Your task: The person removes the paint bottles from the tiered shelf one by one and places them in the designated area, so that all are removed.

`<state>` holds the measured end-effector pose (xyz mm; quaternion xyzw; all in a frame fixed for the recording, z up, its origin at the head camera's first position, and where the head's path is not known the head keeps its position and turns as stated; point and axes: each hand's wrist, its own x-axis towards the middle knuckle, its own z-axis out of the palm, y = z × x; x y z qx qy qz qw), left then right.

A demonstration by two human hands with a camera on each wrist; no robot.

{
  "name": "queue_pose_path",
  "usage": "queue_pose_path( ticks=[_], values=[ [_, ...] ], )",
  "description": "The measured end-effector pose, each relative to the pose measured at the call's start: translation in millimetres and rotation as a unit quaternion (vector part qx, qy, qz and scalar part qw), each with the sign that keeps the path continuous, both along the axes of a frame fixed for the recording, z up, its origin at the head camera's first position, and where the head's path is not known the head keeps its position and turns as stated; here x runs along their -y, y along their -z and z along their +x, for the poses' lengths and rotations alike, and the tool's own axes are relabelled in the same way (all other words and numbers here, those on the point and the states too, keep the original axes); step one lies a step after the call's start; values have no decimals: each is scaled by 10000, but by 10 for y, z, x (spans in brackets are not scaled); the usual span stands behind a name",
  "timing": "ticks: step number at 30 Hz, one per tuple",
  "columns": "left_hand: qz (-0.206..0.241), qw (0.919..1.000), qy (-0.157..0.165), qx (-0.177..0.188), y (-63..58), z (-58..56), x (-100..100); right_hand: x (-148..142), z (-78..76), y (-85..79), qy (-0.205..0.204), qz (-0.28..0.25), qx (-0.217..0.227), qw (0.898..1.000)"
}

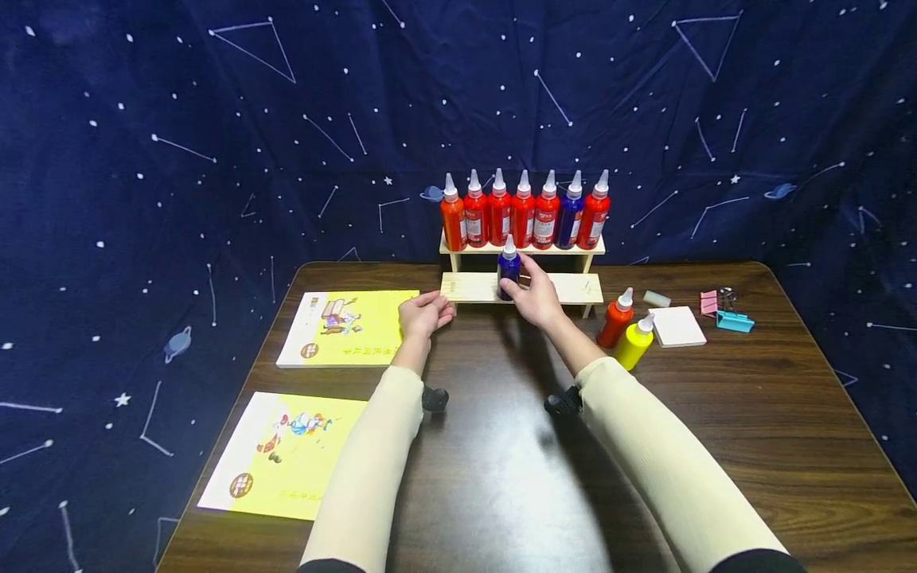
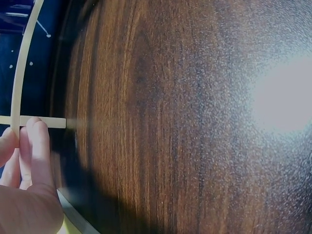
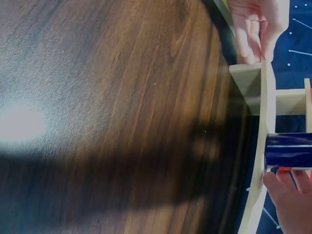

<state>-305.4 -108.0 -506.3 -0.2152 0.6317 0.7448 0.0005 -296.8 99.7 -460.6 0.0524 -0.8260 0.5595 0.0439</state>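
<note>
A two-step wooden rack (image 1: 466, 287) stands at the back of the table. On its lower step is a dark blue paint bottle (image 1: 508, 270), upright with a white pointed cap. My right hand (image 1: 536, 298) grips that bottle from its right side, thumb in front. In the right wrist view the blue bottle (image 3: 290, 149) has its base at the step's board (image 3: 265, 107). My left hand (image 1: 424, 317) pinches the left end of the lower step; in the left wrist view, thumb and fingers (image 2: 41, 151) lie on either side of the board's end.
Several red bottles (image 1: 499, 219) and a blue one (image 1: 571, 215) line the upper step. Right of the rack stand an orange-red bottle (image 1: 615, 320) and a yellow bottle (image 1: 634, 342), near a white pad (image 1: 677, 326) and binder clips (image 1: 734, 321). Two yellow books (image 1: 372, 326) lie at left.
</note>
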Motion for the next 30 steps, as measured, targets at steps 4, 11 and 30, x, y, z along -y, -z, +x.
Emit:
queue_pose_path(
  ticks=[4,11,30],
  values=[
    [19,10000,6,11,1,3,-27,5,6,7,129,-80,-12,9999],
    [29,10000,2,-3,25,6,-32,-40,109,97,118,-385,-91,9991],
    [25,10000,38,20,4,11,-19,-807,1379,296,409,-604,41,9973]
  ],
)
